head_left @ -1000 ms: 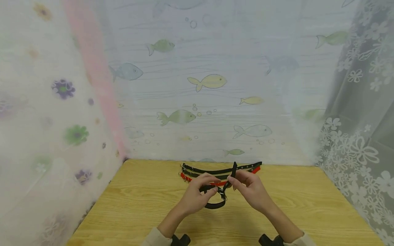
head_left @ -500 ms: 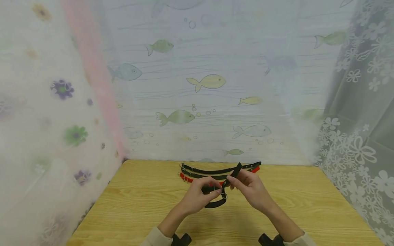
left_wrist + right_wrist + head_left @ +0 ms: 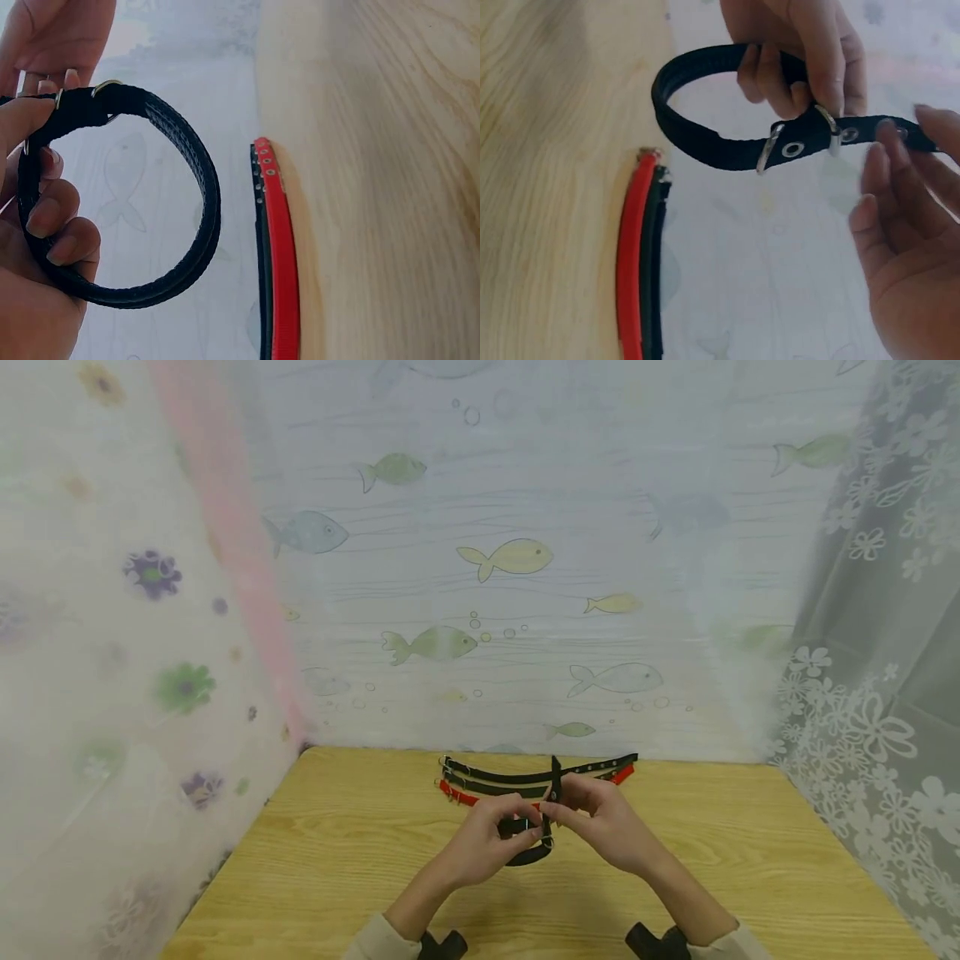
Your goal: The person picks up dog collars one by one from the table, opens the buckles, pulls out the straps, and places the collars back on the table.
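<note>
A black dog collar is held off the table, buckled into a loop. My left hand grips it beside the buckle, thumb on the band and fingers curled round the loop, as the left wrist view shows. My right hand pinches the collar's eyeleted free end, which sticks up past the fingertips. Near the buckle hangs a metal ring. Behind the hands, a black collar, a dark green collar and a red collar lie side by side, partly hidden by the hands.
The wood-grain table runs back to a hanging sheet printed with fish. A flowered sheet borders the left side, a grey lace curtain the right. Black wrist mounts sit at the sleeves.
The collar's free end leaned to the right half a second ago and now stands nearly upright, farther left. My right hand has shifted slightly left, nearer the left hand, which keeps its hold.
</note>
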`<state>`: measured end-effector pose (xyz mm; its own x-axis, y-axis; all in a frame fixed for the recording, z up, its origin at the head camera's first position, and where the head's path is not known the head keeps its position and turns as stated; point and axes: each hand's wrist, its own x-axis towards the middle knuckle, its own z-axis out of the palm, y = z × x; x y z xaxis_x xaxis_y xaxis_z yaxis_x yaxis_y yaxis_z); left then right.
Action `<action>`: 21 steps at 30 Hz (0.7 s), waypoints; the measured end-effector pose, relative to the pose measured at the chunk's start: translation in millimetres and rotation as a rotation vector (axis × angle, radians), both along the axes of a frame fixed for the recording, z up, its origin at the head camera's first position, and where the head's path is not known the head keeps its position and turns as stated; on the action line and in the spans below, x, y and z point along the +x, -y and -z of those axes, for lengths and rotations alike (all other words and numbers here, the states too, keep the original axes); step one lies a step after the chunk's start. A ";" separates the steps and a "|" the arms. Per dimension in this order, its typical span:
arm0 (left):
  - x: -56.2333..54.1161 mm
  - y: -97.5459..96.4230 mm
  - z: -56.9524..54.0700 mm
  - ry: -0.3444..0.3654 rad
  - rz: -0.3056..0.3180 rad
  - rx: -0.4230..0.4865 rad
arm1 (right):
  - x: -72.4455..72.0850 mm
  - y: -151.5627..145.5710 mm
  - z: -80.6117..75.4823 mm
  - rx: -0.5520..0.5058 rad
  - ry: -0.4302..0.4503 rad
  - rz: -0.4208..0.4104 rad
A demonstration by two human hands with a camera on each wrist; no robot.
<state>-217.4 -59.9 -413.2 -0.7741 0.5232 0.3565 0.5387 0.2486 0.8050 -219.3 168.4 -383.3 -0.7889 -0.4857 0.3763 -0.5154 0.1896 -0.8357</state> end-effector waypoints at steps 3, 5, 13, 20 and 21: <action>0.9 0.8 2.0 0.025 -0.018 0.009 | -0.1 0.4 1.1 0.004 0.001 -0.015; 0.3 1.6 3.3 0.037 -0.037 0.025 | 0.5 -0.8 2.4 -0.032 0.011 0.009; -1.5 0.6 4.9 0.091 -0.075 0.078 | 1.4 -3.6 2.4 -0.132 0.063 0.082; -2.0 2.6 5.7 0.070 -0.051 0.069 | 0.0 -0.9 1.0 -0.121 0.046 0.071; -2.1 3.0 5.2 0.051 -0.048 0.058 | -0.3 -0.5 1.1 -0.114 0.042 0.071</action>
<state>-219.6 -62.9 -418.4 -0.8160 0.4642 0.3445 0.4848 0.2251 0.8451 -219.6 168.9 -384.4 -0.8362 -0.3842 0.3914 -0.4678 0.1269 -0.8747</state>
